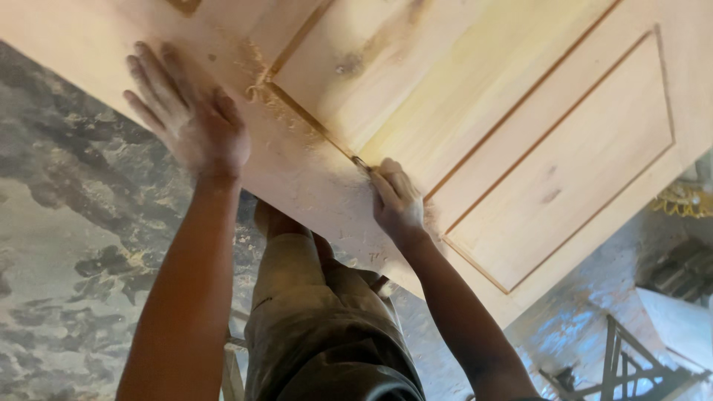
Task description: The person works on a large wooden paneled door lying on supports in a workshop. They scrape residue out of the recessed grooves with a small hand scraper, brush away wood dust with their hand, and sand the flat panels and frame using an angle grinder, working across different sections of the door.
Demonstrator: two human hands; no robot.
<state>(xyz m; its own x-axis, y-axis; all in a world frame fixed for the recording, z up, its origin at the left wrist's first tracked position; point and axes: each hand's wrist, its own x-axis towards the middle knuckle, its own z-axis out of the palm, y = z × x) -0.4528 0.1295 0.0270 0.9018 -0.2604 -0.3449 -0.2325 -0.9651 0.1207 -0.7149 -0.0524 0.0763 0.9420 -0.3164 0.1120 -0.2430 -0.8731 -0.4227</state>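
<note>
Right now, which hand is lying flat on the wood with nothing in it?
The left hand. It lies spread open on the dusty door frame, while the right hand is closed around a small tool at the panel groove.

Pale yellowish wooden door (475,111) (floor (67,245) mottled grey)

One pale wooden panelled door (475,134) lay across the scene, showing three recessed panels. Two bare hands rested on it: the left hand (194,122) flat at the near left, the right hand (396,202) gripping one small metal-tipped tool (362,164). One wooden frame (627,367) stood at the lower right.
</note>
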